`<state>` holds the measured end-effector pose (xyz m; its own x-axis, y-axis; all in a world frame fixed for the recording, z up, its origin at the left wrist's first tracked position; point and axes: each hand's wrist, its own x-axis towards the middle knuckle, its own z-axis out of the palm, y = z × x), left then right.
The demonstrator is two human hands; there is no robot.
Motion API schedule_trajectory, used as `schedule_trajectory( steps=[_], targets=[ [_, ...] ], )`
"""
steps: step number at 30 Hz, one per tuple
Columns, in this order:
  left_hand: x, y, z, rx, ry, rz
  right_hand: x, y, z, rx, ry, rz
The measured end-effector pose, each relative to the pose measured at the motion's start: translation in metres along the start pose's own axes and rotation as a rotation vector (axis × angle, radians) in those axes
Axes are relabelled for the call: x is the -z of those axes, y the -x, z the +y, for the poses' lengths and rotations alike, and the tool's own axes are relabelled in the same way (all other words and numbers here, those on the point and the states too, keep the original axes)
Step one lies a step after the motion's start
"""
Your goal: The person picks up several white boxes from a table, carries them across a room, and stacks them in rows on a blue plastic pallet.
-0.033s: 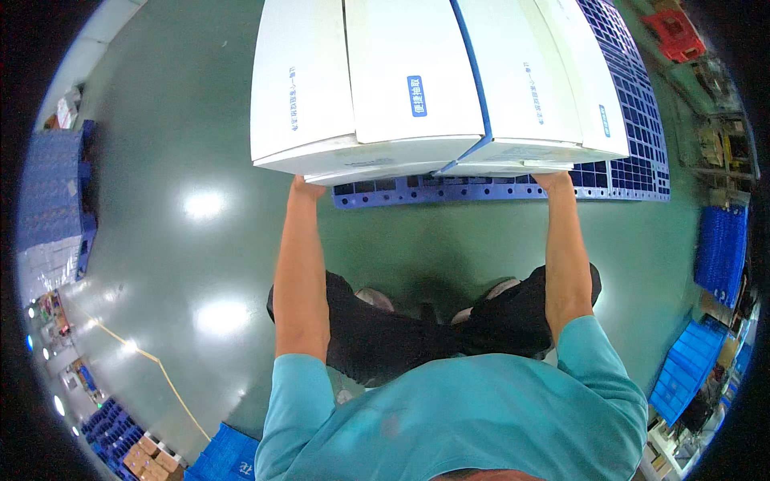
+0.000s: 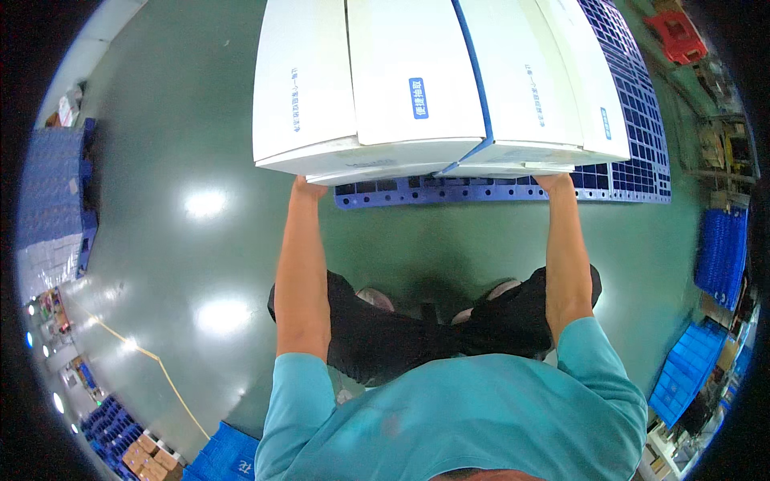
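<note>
A bundle of white cardboard boxes (image 2: 417,48) fills the upper middle of the head view, with a blue strap (image 2: 473,72) running over it and round its near edge. Small blue labels and print mark the tops. My left hand (image 2: 310,187) holds the bundle from beneath at the near left corner. Toward the near right, my right hand (image 2: 553,183) supports it the same way. The boxes hide the fingers of both hands. Both forearms reach forward, roughly parallel. Beyond and under the bundle lies a blue plastic pallet (image 2: 642,128), its grid showing at the right and along the near edge.
Green floor (image 2: 160,160) surrounds me, with a yellow line (image 2: 172,385) at the lower left. Stacked blue goods (image 2: 56,192) stand at the far left. Blue crates (image 2: 686,369) and a red plastic item (image 2: 678,36) are at the right. A blue bin (image 2: 224,457) sits behind me at left.
</note>
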<state>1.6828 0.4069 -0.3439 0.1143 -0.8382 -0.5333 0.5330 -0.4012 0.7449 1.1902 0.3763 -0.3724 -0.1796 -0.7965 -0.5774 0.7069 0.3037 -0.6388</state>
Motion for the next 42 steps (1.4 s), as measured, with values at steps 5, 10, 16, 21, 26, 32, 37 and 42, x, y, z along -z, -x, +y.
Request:
schedule_trajectory(
  steps=[5,10,16,21,26,32,37,42],
  targets=[
    [-0.002,0.001,0.002,0.002,0.013,-0.031,-0.014,0.01,-0.002,-0.014,0.041,0.001],
    [-0.004,-0.003,-0.003,-0.054,0.044,-0.099,0.026,-0.021,0.005,0.116,0.36,-0.173],
    [-0.035,0.046,0.082,-0.235,0.056,0.069,-0.054,0.035,-0.055,0.045,-0.005,0.189],
    [-0.107,0.101,0.137,-0.45,-0.205,-0.26,-0.128,0.13,-0.134,0.182,0.224,-0.278],
    [-0.111,0.098,0.143,-0.447,-0.147,-0.391,-0.116,0.122,-0.14,0.261,0.36,-0.379],
    [-0.111,0.098,0.142,-0.454,-0.077,-0.354,-0.13,0.124,-0.135,0.231,0.317,-0.352],
    [-0.103,0.086,0.134,-0.454,-0.133,-0.287,-0.123,0.12,-0.137,0.194,0.342,-0.348],
    [-0.074,0.106,0.117,-0.272,0.096,0.032,-0.107,0.154,-0.201,0.03,1.332,-0.213]
  ],
)
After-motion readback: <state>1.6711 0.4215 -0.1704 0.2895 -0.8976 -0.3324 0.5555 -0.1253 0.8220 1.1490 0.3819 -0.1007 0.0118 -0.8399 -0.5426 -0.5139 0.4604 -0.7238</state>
